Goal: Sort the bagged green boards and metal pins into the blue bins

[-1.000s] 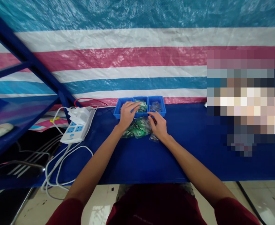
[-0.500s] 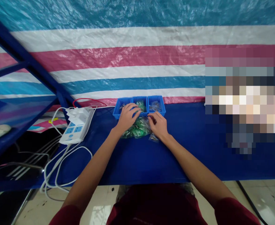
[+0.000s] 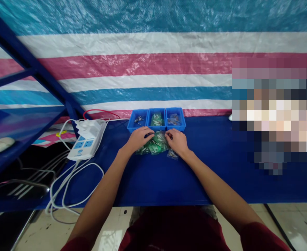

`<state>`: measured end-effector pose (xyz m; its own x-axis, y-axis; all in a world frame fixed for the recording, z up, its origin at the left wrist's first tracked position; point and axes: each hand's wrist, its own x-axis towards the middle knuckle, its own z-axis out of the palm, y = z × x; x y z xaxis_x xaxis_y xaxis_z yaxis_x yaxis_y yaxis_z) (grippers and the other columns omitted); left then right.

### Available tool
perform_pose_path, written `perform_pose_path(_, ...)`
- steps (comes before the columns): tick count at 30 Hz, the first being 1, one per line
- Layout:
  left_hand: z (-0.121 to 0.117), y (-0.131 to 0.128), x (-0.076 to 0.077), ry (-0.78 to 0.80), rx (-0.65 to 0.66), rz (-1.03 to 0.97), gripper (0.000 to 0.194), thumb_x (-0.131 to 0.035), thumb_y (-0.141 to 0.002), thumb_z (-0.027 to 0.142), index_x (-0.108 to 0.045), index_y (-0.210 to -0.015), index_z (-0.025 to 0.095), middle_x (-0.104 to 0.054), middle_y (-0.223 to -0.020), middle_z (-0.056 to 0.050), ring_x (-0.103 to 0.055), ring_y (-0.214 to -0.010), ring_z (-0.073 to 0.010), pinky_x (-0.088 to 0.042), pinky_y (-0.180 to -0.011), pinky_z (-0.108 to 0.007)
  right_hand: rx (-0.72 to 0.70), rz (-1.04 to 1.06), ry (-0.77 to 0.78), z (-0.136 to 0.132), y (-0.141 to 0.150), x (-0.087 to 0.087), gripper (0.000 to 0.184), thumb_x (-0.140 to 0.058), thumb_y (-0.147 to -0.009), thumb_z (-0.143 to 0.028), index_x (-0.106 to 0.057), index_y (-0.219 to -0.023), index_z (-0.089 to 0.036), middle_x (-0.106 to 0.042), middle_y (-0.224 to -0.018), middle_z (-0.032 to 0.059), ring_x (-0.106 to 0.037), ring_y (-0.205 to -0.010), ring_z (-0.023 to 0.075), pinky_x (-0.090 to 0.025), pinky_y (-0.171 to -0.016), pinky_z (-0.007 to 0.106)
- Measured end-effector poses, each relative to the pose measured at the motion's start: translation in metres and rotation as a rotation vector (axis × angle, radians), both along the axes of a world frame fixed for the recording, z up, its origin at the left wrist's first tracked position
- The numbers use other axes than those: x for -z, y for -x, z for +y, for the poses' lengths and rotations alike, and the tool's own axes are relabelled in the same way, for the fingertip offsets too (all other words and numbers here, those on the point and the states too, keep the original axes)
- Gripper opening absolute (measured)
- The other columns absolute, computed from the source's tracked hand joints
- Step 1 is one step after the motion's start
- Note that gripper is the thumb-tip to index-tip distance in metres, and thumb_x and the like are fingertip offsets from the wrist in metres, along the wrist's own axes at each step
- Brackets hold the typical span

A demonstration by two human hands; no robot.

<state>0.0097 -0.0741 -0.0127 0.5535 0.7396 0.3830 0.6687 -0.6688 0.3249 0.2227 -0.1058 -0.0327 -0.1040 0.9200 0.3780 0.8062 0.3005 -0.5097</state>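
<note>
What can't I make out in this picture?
Head view:
Metal pieces in the left blue tray: too small to identify.
Green bags: partly hidden by the left hand.
Right hand: whether its fingers grip anything is too small to tell.
Far right: pixelated patch hides what's there.
Red shirt: cut off by the bottom edge.
</note>
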Motion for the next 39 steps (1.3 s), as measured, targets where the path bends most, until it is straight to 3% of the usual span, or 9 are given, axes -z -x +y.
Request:
perform_pose_path(6,-0.008,0.003,-0.019,0.047,-0.055,-0.044,0.033,-0.044,-0.094,0.040,-0.068,-0.094,0.018,-0.068,-0.095,-0.006,-0.062,-0.091,-0.0186,-0.047,-0.086,-0.031,0.014,0.047,0.007,0.000,-0.005,-0.014,0.018,-0.049,-0.087,-0.023,-0.067,-0.085,-0.020,-0.065,-0.083,0.0027,-0.058,-0.073,0.0151,-0.041,-0.066,0.026)
perform_pose_path(11,-0.029,0.014,-0.018,0.103,-0.025,0.020,0.052,-0.046,-0.089,0.057,-0.055,-0.126,0.022,-0.056,-0.128,-0.009,-0.049,-0.122,-0.0247,-0.036,-0.107,-0.042,-0.168,-0.030,0.035,-0.004,-0.024,-0.024,0.024,-0.050,-0.089,-0.034,-0.065,-0.101,-0.019,-0.065,-0.093,0.0054,-0.060,-0.085,0.0188,-0.046,-0.077,0.031)
perform_pose_path(14,-0.040,0.024,-0.006,0.170,-0.024,0.128,0.076,-0.048,-0.083,0.066,-0.035,-0.143,0.022,-0.035,-0.147,-0.013,-0.034,-0.135,-0.0303,-0.029,-0.112,-0.047,-0.297,-0.147,0.021,-0.017,-0.038,-0.014,0.047,-0.046,-0.090,-0.050,-0.059,-0.120,-0.017,-0.059,-0.115,0.0121,-0.053,-0.110,0.0262,-0.044,-0.092,0.040)
perform_pose_path(16,-0.044,0.028,0.004,0.216,-0.013,0.190,0.085,-0.048,-0.082,0.068,-0.023,-0.149,0.022,-0.023,-0.154,-0.014,-0.024,-0.140,-0.0322,-0.025,-0.113,-0.047,-0.311,-0.228,0.038,-0.027,-0.044,-0.001,0.071,-0.044,-0.085,-0.066,-0.045,-0.137,-0.018,-0.047,-0.135,0.0157,-0.044,-0.123,0.0318,-0.040,-0.098,0.048)
perform_pose_path(20,-0.043,0.027,0.018,0.249,0.002,0.298,0.089,-0.044,-0.082,0.070,-0.010,-0.151,0.026,-0.004,-0.158,-0.011,-0.010,-0.144,-0.0353,-0.017,-0.115,-0.051,-0.261,-0.372,0.056,-0.039,-0.044,0.021,0.095,-0.032,-0.080,-0.079,-0.020,-0.150,-0.017,-0.020,-0.154,0.0160,-0.014,-0.142,0.0350,-0.017,-0.113,0.055)
perform_pose_path(23,-0.042,0.023,0.023,0.244,-0.017,0.336,0.090,-0.042,-0.082,0.071,-0.005,-0.151,0.027,0.002,-0.158,-0.011,-0.008,-0.144,-0.0361,-0.017,-0.115,-0.051,-0.206,-0.411,0.105,-0.039,-0.038,0.027,0.096,-0.027,-0.081,-0.079,-0.013,-0.152,-0.017,-0.009,-0.157,0.0141,-0.006,-0.144,0.0342,-0.010,-0.114,0.054)
perform_pose_path(28,-0.043,0.019,0.024,0.248,-0.015,0.338,0.086,-0.037,-0.086,0.069,-0.002,-0.151,0.026,-0.002,-0.158,-0.011,-0.012,-0.144,-0.0339,-0.018,-0.115,-0.049,-0.177,-0.401,0.132,-0.035,-0.030,0.030,0.093,-0.022,-0.083,-0.077,-0.003,-0.152,-0.018,0.000,-0.158,0.0102,-0.002,-0.145,0.0332,-0.011,-0.115,0.052)
perform_pose_path(39,-0.043,0.016,0.025,0.269,-0.045,0.288,0.078,-0.028,-0.091,0.064,-0.001,-0.152,0.023,-0.006,-0.158,-0.012,-0.015,-0.144,-0.0304,-0.021,-0.115,-0.045,-0.146,-0.351,0.140,-0.033,-0.004,0.030,0.090,-0.018,-0.087,-0.073,-0.014,-0.151,-0.010,-0.009,-0.157,0.0162,-0.004,-0.144,0.0334,-0.015,-0.115,0.051)
